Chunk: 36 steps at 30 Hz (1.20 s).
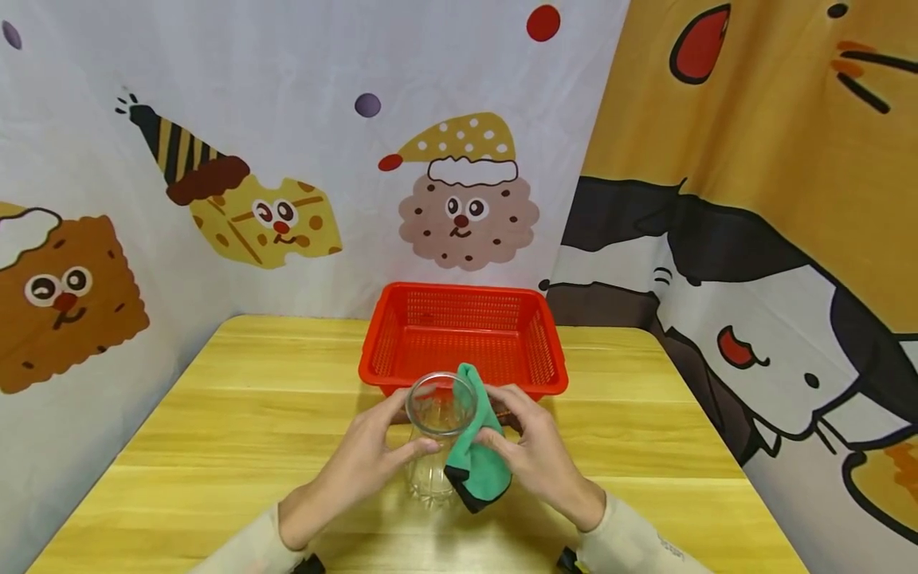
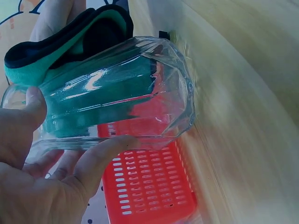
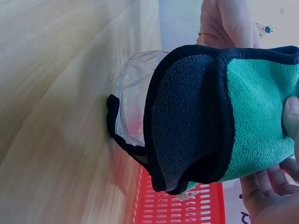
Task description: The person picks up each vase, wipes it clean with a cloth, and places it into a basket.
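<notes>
Standing on the counter point(image 1: 237, 414) before a red basket point(image 1: 462, 335), the glass point(image 1: 437, 434) sits in the left hand point(image 1: 362, 466) grip while the right hand point(image 1: 534, 454) grip pinches a green cloth point(image 1: 476, 454) draped over its rim

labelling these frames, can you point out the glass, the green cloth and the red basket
glass point(image 1: 439, 399), head view, on its open rim
green cloth point(image 1: 479, 462), head view, on the part hanging down the outside of the glass
red basket point(image 1: 462, 295), head view, on its far rim
</notes>
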Tool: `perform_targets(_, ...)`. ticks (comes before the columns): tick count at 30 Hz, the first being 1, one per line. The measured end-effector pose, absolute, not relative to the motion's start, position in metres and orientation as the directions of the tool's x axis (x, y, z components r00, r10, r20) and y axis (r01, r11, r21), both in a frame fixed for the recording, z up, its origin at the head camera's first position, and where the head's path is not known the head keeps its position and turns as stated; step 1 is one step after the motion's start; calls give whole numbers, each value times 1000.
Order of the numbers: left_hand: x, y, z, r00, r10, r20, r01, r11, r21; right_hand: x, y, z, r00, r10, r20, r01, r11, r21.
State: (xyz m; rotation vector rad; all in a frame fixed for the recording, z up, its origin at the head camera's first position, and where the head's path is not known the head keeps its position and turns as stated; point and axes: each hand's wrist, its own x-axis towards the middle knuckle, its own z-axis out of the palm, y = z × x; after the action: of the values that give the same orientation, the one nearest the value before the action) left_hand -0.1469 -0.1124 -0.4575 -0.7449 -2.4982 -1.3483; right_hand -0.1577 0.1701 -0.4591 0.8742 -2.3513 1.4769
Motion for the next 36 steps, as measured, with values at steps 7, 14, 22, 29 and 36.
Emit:
perform_targets(7, -147, -113, -457, -862, 326, 389, 504, 472, 723, -160, 168, -458, -764, -370, 528, -641, 350, -683)
perform_targets(14, -146, -112, -456, -863, 330, 382, 502, 482, 718, -161, 170, -457, -719, -392, 574, -695, 397, -599)
perform_targets(22, -146, -113, -455, -868, 328, 373, 493, 470, 732, -162, 170, -453, -671, -432, 603, -741, 433, -513)
perform_targets(29, -148, -114, -457, -861, 336, 382, 505, 470, 724, -164, 170, -454, -652, -475, 591, -757, 435, -487)
perform_targets(36, -149, -114, -457, -860, 340, 381, 506, 464, 727, -167, 171, -455, -616, -511, 599, -786, 439, -435)
